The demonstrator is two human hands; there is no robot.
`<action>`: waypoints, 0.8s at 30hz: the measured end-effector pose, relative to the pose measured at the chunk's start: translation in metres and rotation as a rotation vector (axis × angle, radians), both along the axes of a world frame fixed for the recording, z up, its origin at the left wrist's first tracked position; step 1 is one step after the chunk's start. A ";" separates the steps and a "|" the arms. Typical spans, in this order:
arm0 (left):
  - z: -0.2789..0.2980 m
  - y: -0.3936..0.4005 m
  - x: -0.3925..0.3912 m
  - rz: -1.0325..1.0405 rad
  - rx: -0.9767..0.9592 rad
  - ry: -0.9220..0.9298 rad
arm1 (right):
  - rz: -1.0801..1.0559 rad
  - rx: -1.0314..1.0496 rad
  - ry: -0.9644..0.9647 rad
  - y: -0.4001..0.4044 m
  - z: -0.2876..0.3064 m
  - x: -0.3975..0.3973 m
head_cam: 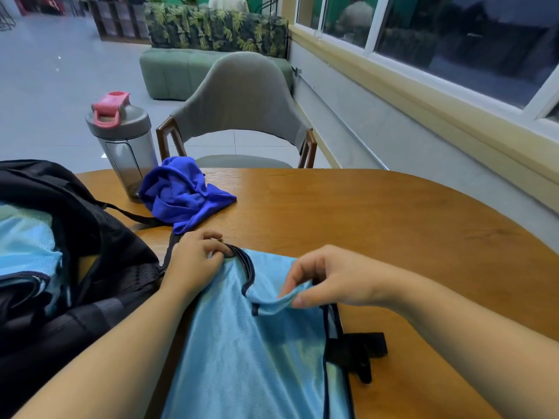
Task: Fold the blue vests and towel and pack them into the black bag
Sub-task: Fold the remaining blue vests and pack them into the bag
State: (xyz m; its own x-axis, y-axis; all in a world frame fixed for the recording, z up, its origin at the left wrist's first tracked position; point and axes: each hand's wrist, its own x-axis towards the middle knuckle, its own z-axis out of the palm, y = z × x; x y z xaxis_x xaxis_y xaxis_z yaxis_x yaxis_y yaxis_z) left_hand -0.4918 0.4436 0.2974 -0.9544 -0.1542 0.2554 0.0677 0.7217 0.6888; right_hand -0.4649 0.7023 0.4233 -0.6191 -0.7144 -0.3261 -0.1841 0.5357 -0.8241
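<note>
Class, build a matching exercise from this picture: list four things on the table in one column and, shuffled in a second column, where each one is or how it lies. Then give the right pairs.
1. light blue vest
2. dark blue towel
3. black bag
4. bottle

A. crumpled beside the bottle
B. upright, lid shut
C. open, at the table's left
D. spread flat, held by both hands

Pairs: 1-D, 2-A, 3-C, 4-B

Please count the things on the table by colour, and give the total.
Light blue: 1, the vest both hands hold; more light blue cloth lies in the bag.
Dark blue: 1, the crumpled cloth.
Black: 1, the bag.
Grey with pink lid: 1, the bottle.
Total: 4.
</note>
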 end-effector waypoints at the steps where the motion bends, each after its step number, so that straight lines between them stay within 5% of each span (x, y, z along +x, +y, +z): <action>1: 0.000 0.000 0.000 0.003 0.003 -0.007 | 0.018 0.014 -0.006 0.000 -0.004 0.004; 10: 0.000 -0.001 0.003 -0.013 0.045 0.010 | -0.028 0.106 0.000 0.014 -0.038 0.010; 15: 0.001 -0.002 0.004 -0.015 0.059 0.015 | -0.237 0.238 0.465 0.036 -0.065 -0.011; 24: 0.000 -0.003 0.004 -0.002 0.023 0.030 | -0.323 0.096 0.295 0.041 -0.080 -0.025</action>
